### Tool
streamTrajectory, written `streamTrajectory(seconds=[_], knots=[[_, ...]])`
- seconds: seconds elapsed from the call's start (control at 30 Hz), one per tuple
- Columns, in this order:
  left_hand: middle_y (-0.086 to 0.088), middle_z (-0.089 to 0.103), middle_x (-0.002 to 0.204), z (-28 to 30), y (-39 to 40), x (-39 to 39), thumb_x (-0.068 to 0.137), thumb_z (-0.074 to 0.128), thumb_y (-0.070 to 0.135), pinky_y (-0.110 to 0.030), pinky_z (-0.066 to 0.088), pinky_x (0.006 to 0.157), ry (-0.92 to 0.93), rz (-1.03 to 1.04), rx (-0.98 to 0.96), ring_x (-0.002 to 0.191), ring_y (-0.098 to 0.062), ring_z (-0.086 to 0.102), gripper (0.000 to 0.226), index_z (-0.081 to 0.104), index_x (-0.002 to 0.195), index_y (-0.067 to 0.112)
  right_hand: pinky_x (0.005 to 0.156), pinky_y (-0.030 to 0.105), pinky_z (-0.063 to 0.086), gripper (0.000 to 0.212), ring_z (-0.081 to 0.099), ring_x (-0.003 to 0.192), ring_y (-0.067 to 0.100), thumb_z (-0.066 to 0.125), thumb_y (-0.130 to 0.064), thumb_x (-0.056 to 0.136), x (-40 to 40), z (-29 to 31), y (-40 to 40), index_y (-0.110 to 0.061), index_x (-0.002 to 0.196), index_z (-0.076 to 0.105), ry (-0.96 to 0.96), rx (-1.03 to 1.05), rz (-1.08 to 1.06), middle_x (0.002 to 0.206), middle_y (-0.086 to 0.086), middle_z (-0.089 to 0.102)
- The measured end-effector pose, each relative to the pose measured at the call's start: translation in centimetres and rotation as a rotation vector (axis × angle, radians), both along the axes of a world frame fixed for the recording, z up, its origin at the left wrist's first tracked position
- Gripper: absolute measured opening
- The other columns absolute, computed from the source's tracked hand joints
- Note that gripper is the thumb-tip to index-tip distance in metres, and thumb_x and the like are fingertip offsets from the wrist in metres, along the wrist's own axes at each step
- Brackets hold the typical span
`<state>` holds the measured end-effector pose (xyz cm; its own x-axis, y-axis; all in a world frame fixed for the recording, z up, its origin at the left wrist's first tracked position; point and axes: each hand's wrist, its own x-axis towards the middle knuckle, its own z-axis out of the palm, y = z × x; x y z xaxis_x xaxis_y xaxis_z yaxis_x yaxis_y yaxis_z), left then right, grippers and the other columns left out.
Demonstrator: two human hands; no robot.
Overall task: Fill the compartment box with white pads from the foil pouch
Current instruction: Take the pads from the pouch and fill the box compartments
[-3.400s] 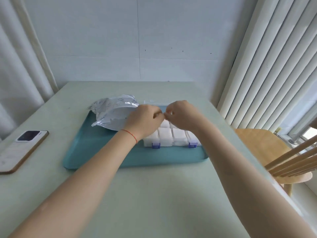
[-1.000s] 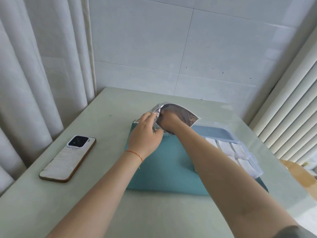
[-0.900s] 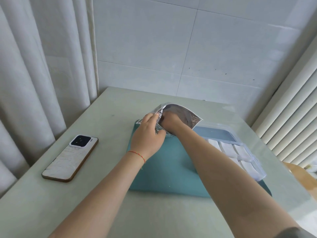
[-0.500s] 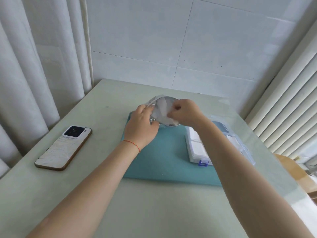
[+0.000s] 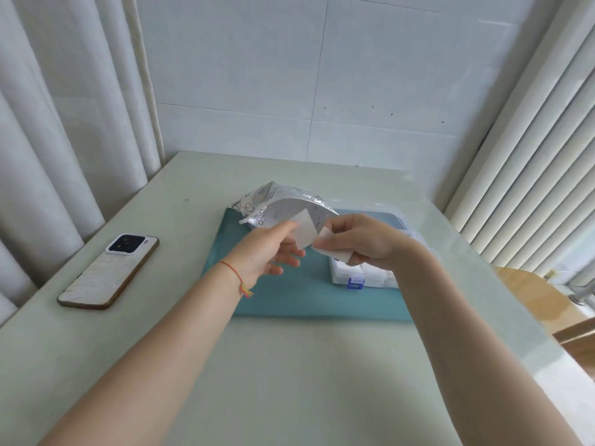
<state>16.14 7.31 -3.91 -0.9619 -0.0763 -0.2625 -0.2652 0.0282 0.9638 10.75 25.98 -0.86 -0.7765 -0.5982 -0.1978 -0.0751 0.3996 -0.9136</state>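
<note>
Fingers (image 5: 325,244) of the right hand (image 5: 360,241) pinch one white pad (image 5: 333,249); the left hand (image 5: 267,249) pinches a second pad (image 5: 304,231), lower fingers loosely apart. Both pads hang above the teal tray (image 5: 289,297), before one foil pouch (image 5: 280,204). One compartment box (image 5: 363,278) is mostly hidden behind the right hand. One phone (image 5: 111,272) lies on the tabletop (image 5: 289,381).

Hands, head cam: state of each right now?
Left hand: pinching a white pad with thumb and fingers.
Right hand: fingers curled round a second white pad, above the compartment box.
</note>
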Motion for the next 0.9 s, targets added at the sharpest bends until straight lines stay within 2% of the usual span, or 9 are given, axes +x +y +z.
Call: streamTrajectory(seconds=[0.1,0.17,0.27,0.33,0.4,0.5,0.63,0.77,0.9], knots=[[-0.006,0.069,0.087,-0.7,0.5,0.3,0.095,0.061,0.027,-0.020,0.040,0.048,0.042,0.050,0.215,0.064,-0.012,0.066,0.015,0.067,0.098,0.014,0.045,0.021,0.020,0.024,0.025,0.052,0.014,0.069,-0.011,0.089,0.4,-0.4,0.5,-0.017,0.066,0.062,0.002,0.002,0.005,0.058,-0.002,0.034],[-0.006,0.067,0.081,-1.1,0.8,0.4,0.092,0.065,0.019,-0.018,0.040,0.045,0.081,0.136,0.186,0.057,-0.009,0.064,0.008,0.067,0.090,0.012,0.044,0.020,0.024,0.025,0.027,0.052,0.015,0.065,-0.014,0.093,0.5,-0.6,0.9,-0.016,0.068,0.067,0.016,-0.015,-0.004,0.060,0.001,0.038],[-0.003,0.065,0.068,-1.5,0.9,0.7,0.090,0.069,0.015,-0.017,0.040,0.045,0.132,0.183,0.053,0.052,-0.007,0.061,0.012,0.067,0.077,0.013,0.048,0.020,0.037,0.021,0.043,0.054,0.015,0.055,-0.016,0.099,0.6,-0.5,1.7,-0.003,0.100,0.072,0.039,-0.052,-0.051,0.069,0.000,0.055],[0.000,0.063,0.061,-1.5,1.0,0.7,0.087,0.072,0.014,-0.017,0.039,0.044,0.159,0.187,-0.013,0.050,-0.007,0.059,0.013,0.067,0.075,0.011,0.054,0.022,0.045,0.021,0.058,0.060,0.016,0.054,-0.012,0.099,0.8,-0.2,2.0,-0.001,0.109,0.068,0.049,-0.086,-0.063,0.081,0.003,0.064],[0.001,0.064,0.061,-1.4,1.1,0.8,0.085,0.074,0.013,-0.018,0.040,0.045,0.168,0.169,-0.025,0.051,-0.009,0.058,0.011,0.069,0.076,0.011,0.059,0.025,0.051,0.014,0.068,0.068,0.021,0.056,-0.007,0.097,1.2,0.0,1.7,-0.002,0.108,0.064,0.046,-0.189,-0.111,0.087,0.009,0.070],[0.000,0.068,0.067,-1.2,1.6,0.9,0.085,0.074,0.014,-0.017,0.042,0.046,0.176,0.131,0.032,0.055,-0.009,0.061,0.005,0.071,0.081,0.012,0.066,0.030,0.054,0.007,0.070,0.078,0.027,0.065,-0.008,0.092,1.3,-0.3,0.7,-0.006,0.092,0.058,0.052,-0.348,-0.251,0.086,0.013,0.070],[-0.005,0.070,0.073,-0.7,1.9,0.9,0.089,0.068,0.009,-0.018,0.049,0.051,0.177,0.105,0.189,0.062,-0.013,0.065,0.004,0.072,0.090,0.007,0.071,0.027,0.046,0.023,0.059,0.080,0.016,0.071,-0.019,0.088,1.3,-1.2,-0.7,-0.016,0.076,0.052,0.056,-0.341,-0.349,0.086,0.004,0.062],[-0.006,0.074,0.078,0.0,1.9,1.1,0.094,0.059,0.006,-0.020,0.055,0.061,0.202,0.057,0.330,0.069,-0.013,0.070,0.014,0.072,0.092,0.004,0.083,0.038,0.048,0.025,0.061,0.086,0.023,0.077,-0.028,0.081,1.4,-2.0,-1.4,-0.014,0.077,0.056,0.016,-0.376,-0.329,0.089,0.010,0.063],[-0.013,0.075,0.085,0.5,1.7,1.2,0.095,0.055,0.002,-0.024,0.059,0.068,0.200,0.047,0.393,0.077,-0.018,0.073,0.017,0.071,0.094,-0.001,0.081,0.040,0.049,0.027,0.061,0.084,0.027,0.079,-0.028,0.076,1.3,-2.3,-1.7,-0.012,0.076,0.057,0.016,-0.397,-0.340,0.086,0.015,0.063]])
